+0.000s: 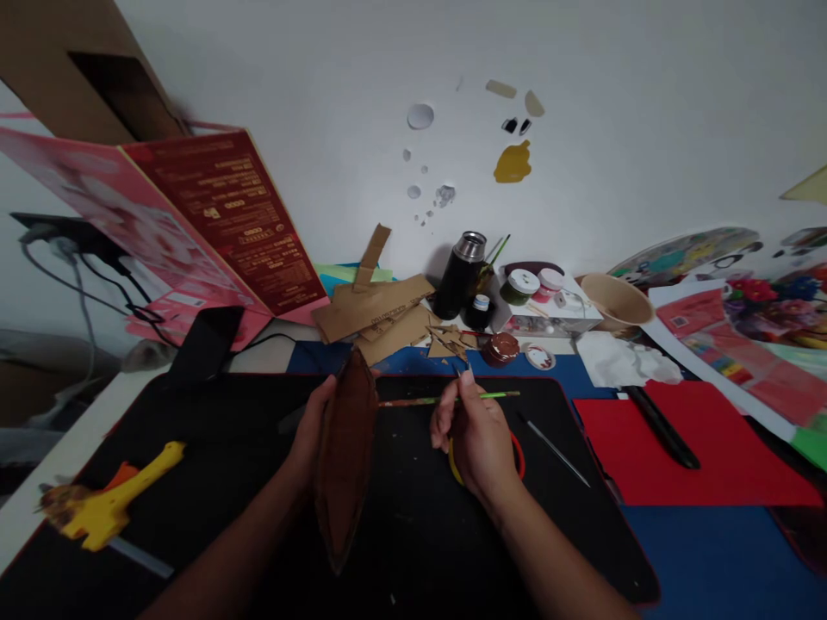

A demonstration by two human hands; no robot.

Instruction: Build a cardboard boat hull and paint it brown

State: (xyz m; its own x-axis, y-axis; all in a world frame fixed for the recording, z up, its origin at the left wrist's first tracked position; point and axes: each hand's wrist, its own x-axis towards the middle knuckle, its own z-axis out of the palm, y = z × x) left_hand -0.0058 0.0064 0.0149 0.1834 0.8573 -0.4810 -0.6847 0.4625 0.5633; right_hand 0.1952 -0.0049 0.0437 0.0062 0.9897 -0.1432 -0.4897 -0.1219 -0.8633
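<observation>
Upright in my left hand [314, 430] is a long brown cardboard piece [347, 456], pointed at both ends like a boat, gripped along its left side. My right hand [475, 430] pinches a thin paintbrush [413, 401] with a green handle. The brown-stained end of the brush points left and reaches the right edge of the cardboard piece; I cannot tell whether it touches. Beneath my right hand shows a yellow and red loop [519, 455], perhaps scissor handles, mostly covered. An open jar of brown paint [500, 348] stands beyond that hand.
A yellow glue gun [109, 508] lies left on the black mat [445, 551]. A thin metal rod [556, 451] lies right, near red sheets [724, 448] and a black cutter [665, 428]. Cardboard scraps [381, 310], a black flask [460, 275] and a bowl [617, 300] line the wall.
</observation>
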